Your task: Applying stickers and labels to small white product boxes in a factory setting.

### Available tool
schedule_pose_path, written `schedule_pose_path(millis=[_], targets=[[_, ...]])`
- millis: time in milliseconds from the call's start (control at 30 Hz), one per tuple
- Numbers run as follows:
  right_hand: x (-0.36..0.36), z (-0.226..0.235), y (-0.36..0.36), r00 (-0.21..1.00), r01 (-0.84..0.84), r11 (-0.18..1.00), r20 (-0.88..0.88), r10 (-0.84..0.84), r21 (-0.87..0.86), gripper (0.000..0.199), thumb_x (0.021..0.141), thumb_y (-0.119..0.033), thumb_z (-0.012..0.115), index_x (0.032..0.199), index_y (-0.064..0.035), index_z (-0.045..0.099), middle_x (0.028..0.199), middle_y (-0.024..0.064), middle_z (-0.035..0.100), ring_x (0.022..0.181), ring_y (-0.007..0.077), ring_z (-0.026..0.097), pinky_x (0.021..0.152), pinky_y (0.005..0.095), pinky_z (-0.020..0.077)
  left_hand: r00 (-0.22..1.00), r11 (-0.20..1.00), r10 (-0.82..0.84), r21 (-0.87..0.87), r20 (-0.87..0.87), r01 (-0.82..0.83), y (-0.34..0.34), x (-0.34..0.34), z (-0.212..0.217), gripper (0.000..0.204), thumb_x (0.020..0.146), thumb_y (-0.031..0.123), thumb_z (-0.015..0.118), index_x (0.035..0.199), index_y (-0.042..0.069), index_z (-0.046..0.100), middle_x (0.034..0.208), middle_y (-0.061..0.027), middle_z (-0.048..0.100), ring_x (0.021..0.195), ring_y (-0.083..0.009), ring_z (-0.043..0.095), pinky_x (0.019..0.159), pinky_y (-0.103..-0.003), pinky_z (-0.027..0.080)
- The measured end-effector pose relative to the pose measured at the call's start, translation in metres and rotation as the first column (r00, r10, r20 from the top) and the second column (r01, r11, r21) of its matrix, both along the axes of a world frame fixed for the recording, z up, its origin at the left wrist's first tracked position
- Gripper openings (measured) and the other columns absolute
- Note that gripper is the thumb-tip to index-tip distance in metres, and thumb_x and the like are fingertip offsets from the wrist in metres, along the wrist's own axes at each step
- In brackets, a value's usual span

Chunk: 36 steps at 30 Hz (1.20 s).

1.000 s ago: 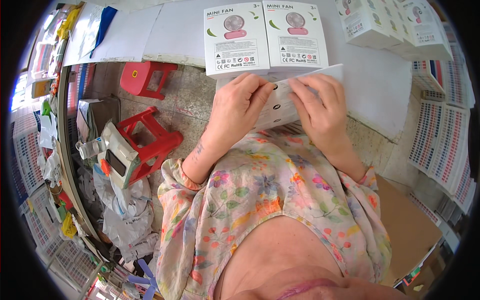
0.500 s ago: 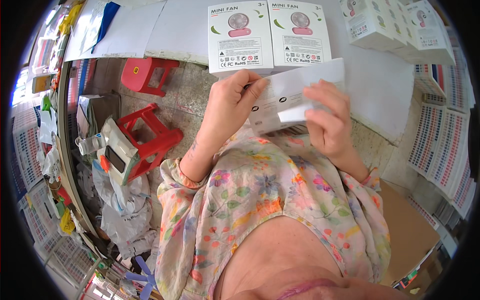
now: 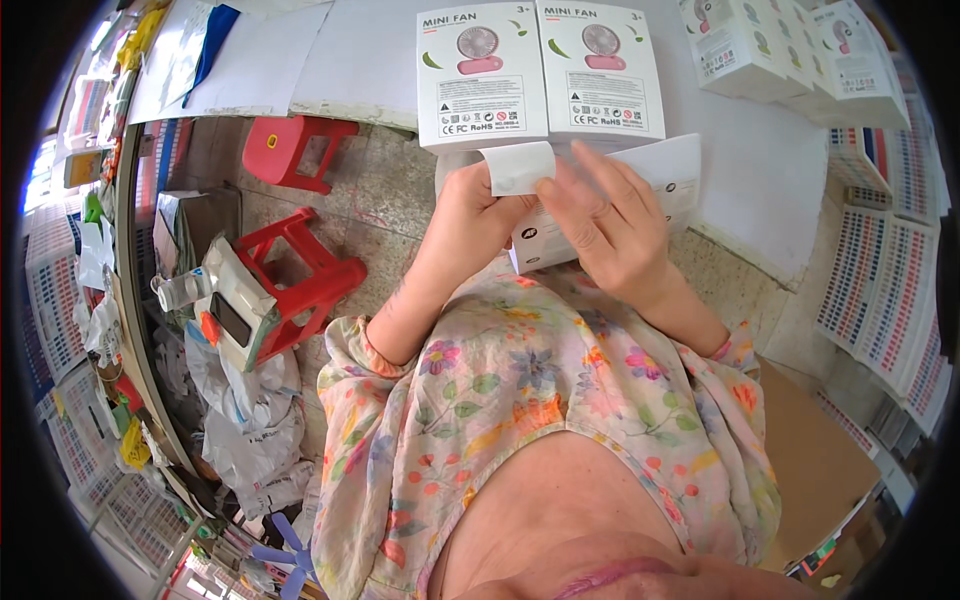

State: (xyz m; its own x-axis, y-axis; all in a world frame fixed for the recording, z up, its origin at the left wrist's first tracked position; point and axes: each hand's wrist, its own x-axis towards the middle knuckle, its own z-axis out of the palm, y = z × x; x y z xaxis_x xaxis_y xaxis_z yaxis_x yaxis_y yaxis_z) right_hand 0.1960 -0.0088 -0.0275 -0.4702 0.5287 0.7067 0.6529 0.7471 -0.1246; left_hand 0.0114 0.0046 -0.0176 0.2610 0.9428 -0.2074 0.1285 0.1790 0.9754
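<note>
Pinched between the thumb and fingers of my left hand [image 3: 478,215] is a folded, white printed label sheet [image 3: 660,165], its small dark symbols showing on the part behind my right hand. A blank white flap [image 3: 522,168] of paper curls over the top of my left fingers. My right hand [image 3: 618,225] lies over the sheet with fingers stretched and partly blurred; its thumb side touches the flap's lower corner. Two white mini fan boxes [image 3: 483,105] stand side by side just beyond the paper, each with a pink fan picture.
More white boxes [image 3: 745,55] stand at the back right of the white table [image 3: 360,60]. Red stools [image 3: 275,150] are on the left floor, one bearing a package with a dark phone [image 3: 231,318]. Plastic bags [image 3: 255,440] lie below. Printed sheets [image 3: 880,290] are stacked at right.
My right hand has moved left across the sheet toward my left hand. The white flap now stands up over my left fingers, and the sheet has tilted lower at its right end.
</note>
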Motion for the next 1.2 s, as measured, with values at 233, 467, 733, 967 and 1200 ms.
schedule_pose_path(millis=[233, 467, 733, 967, 1200], targets=[[0.008, 0.004, -0.009, 1.0, -0.027, 0.999, -0.007, 0.027, -0.017, 0.037, 0.077, -0.009, 0.068, 0.113, -0.001, 0.068, 0.103, 0.0103, 0.069, 0.1, 0.0297, 0.063, 0.082, 0.0419, 0.0509, 0.956, 0.944, -0.007, -0.315, 0.292, 0.103, 0.002, -0.005, 0.002, 0.022, 0.098, 0.011, 0.055, 0.105, -0.004, 0.068, 0.082, 0.0005, 0.067, 0.068, -0.0056, 0.06, 0.054, -0.023, 0.049], [0.002, 0.011, -0.02, 0.985, -0.174, 0.984, 0.004, 0.174, 0.04, 0.039, 0.074, -0.016, 0.072, 0.113, -0.0231, 0.071, 0.096, -0.0012, 0.065, 0.096, 0.0178, 0.058, 0.089, 0.036, 0.0445, 0.805, 0.755, -0.548, -0.28, 0.226, 0.592, 0.031, -0.001, 0.01, 0.026, 0.097, 0.019, 0.061, 0.105, -0.004, 0.069, 0.089, -0.0018, 0.07, 0.079, -0.0068, 0.061, 0.069, -0.025, 0.05], [0.045, 0.067, 0.01, 0.942, -0.228, 0.857, -0.326, 0.075, -0.462, 0.048, 0.077, 0.001, 0.073, 0.123, -0.0113, 0.064, 0.094, 0.001, 0.069, 0.092, 0.0208, 0.064, 0.093, 0.0352, 0.0491, 0.686, 0.768, -0.444, 0.15, -0.576, 0.623, 0.028, 0.012, 0.016, 0.012, 0.083, 0.006, 0.059, 0.094, 0.003, 0.062, 0.085, -0.016, 0.067, 0.083, -0.0369, 0.065, 0.07, -0.043, 0.051], [0.076, 0.04, 0.107, 0.764, -0.269, 0.652, -0.569, -0.303, -0.709, 0.06, 0.09, -0.002, 0.063, 0.145, 0.0009, 0.04, 0.106, 0.0092, 0.065, 0.099, 0.014, 0.061, 0.09, 0.0277, 0.0485, 0.728, 0.471, -0.133, 0.603, -0.672, 0.644, 0.029, 0.047, 0.034, 0.01, 0.079, 0.008, 0.058, 0.088, 0.004, 0.06, 0.107, -0.0144, 0.061, 0.108, -0.0329, 0.057, 0.09, -0.045, 0.047], [0.084, 0.017, 0.134, 0.766, -0.373, 0.547, -0.581, -0.275, -0.75, 0.071, 0.085, 0.004, 0.067, 0.149, -0.0012, 0.035, 0.096, 0.0057, 0.064, 0.089, 0.0103, 0.061, 0.082, 0.0239, 0.0502, 0.708, 0.404, 0.055, 0.665, -0.704, 0.629, 0.046, 0.06, 0.011, 0.011, 0.081, 0.01, 0.058, 0.086, 0.0, 0.06, 0.126, -0.0249, 0.056, 0.122, -0.0386, 0.051, 0.105, -0.047, 0.04]])
